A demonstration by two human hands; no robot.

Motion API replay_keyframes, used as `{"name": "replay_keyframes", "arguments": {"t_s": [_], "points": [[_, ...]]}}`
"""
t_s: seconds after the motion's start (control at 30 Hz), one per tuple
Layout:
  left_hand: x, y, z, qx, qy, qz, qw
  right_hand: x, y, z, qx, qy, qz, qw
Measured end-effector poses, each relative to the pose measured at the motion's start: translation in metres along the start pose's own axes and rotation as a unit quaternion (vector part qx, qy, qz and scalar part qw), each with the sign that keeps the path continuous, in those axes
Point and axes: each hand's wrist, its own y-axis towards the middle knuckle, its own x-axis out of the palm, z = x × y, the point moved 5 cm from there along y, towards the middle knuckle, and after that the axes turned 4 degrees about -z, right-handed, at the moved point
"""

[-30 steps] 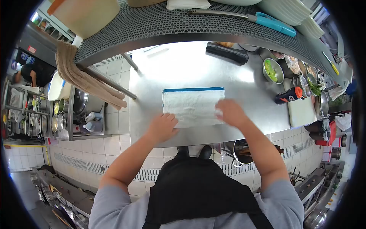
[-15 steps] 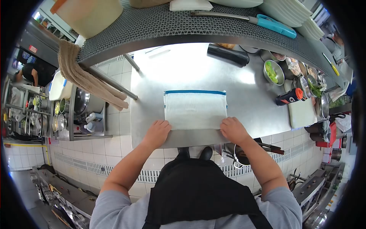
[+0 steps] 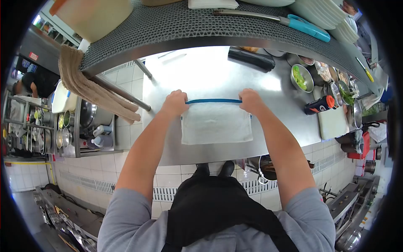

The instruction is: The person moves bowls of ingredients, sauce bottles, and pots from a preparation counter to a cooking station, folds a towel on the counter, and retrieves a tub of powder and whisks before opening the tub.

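Note:
A white cloth (image 3: 217,124) with a blue band along its far edge lies folded in a rectangle on the steel table (image 3: 201,153). At the far left corner, my left hand (image 3: 176,103) has its fingers closed on the cloth's blue edge. My right hand (image 3: 250,101) grips the same edge at the far right corner. Between the two hands the blue band runs nearly straight. The near part of the cloth rests flat on the metal. Both thumbs and the fingertips are partly hidden.
Above the table's back runs a shelf (image 3: 176,46) with blue-handled tongs (image 3: 308,28) and stacked plates (image 3: 323,14). Brown towels (image 3: 84,90) hang at left. On the right stand a bottle (image 3: 320,105), a bowl of greens (image 3: 308,84) and a white board (image 3: 333,124). A person (image 3: 30,84) bends far left.
Both hands have moved from the cloth's near corners to its far corners and closed on the blue edge. The cloth's near edge now lies slightly closer to me.

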Motion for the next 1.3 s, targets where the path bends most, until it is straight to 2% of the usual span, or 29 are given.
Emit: {"name": "replay_keyframes", "arguments": {"t_s": [0.07,0.17,0.2,0.27,0.3,0.37,0.43,0.57,0.73,0.87,0.93,1.03,1.07,1.1,1.13,1.17,1.2,1.23,1.27,1.3], "points": [[-0.006,-0.003,-0.003,-0.005,-0.038,0.0,0.999,-0.004,-0.008,0.006,-0.022,0.067,0.028,0.997],[-0.028,-0.023,0.01,0.015,-0.097,0.002,0.995,-0.03,-0.035,0.001,-0.033,0.121,0.013,0.992],[-0.036,-0.036,0.015,0.035,-0.117,0.006,0.992,-0.033,-0.048,0.0,-0.032,0.12,0.012,0.992],[-0.041,-0.067,0.022,0.066,-0.122,0.018,0.99,-0.041,-0.084,-0.007,-0.085,0.119,0.116,0.982],[-0.04,-0.083,0.026,0.097,-0.126,0.032,0.987,-0.037,-0.102,-0.01,-0.083,0.121,0.114,0.983],[-0.028,-0.116,0.033,0.126,-0.097,0.053,0.986,-0.033,-0.138,-0.022,-0.14,0.101,0.165,0.971],[-0.014,-0.142,0.038,0.154,-0.067,0.074,0.983,-0.016,-0.161,-0.032,-0.149,0.084,0.164,0.972],[0.025,-0.156,0.036,0.166,-0.05,0.049,0.984,0.022,-0.17,-0.038,-0.172,0.024,0.148,0.974],[0.022,-0.154,0.036,0.17,-0.029,0.05,0.984,0.008,-0.166,-0.04,-0.153,0.012,0.159,0.975],[0.007,-0.148,0.038,0.162,-0.013,0.134,0.978,0.009,-0.166,-0.035,-0.159,0.011,0.194,0.968],[0.012,-0.153,0.036,0.159,-0.005,0.151,0.976,0.017,-0.167,-0.034,-0.164,0.005,0.155,0.974],[0.029,-0.156,0.037,0.19,0.045,0.077,0.978,0.019,-0.171,-0.04,-0.164,0.033,0.101,0.981],[0.029,-0.158,0.035,0.182,0.005,0.046,0.982,0.02,-0.171,-0.04,-0.161,0.069,0.079,0.981],[0.026,-0.157,0.036,0.177,-0.017,0.029,0.984,0.019,-0.167,-0.039,-0.161,0.069,0.078,0.982],[0.023,-0.156,0.037,0.171,-0.038,0.012,0.984,0.011,-0.161,-0.034,-0.139,0.096,0.143,0.975],[0.014,-0.147,0.032,0.126,-0.099,0.048,0.986,0.005,-0.157,-0.029,-0.116,0.124,0.207,0.964],[0.012,-0.137,0.03,0.103,-0.126,0.068,0.984,0.005,-0.148,-0.029,-0.115,0.125,0.205,0.964],[0.009,-0.127,0.027,0.081,-0.155,0.088,0.981,0.003,-0.135,-0.025,-0.075,0.152,0.216,0.962],[0.012,-0.116,0.027,0.083,-0.134,0.129,0.979,0.003,-0.126,-0.021,-0.035,0.178,0.229,0.956],[0.014,-0.109,0.025,0.085,-0.113,0.168,0.975,0.007,-0.121,-0.019,-0.036,0.178,0.231,0.956]]}}
